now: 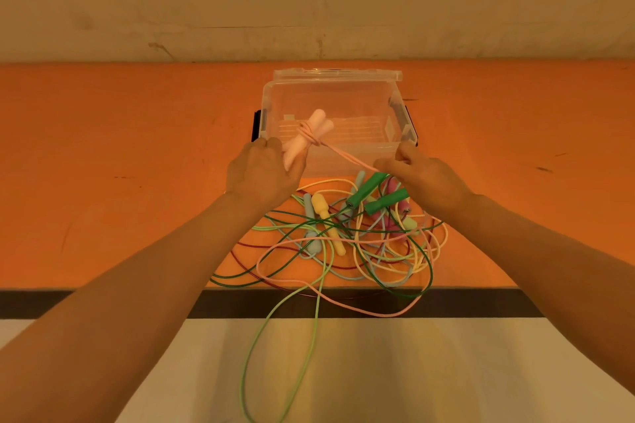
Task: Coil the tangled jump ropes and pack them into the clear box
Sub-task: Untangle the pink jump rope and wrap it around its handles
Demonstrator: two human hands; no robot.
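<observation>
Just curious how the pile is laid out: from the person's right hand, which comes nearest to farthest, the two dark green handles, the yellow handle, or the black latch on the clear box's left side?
1. Two dark green plastic handles, just beneath the right hand.
2. Yellow plastic handle, toward the left of the rope pile.
3. Black latch, on the far left side of the clear plastic box, beyond the left hand.

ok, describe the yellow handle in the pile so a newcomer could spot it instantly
Start at the clear box on the orange table; the tangled rope pile lies just in front of it. At the pile's left side, below the left hand, lies the yellow handle: bulbous and pale yellow, unlike the slim dark green handles to its right.
</observation>
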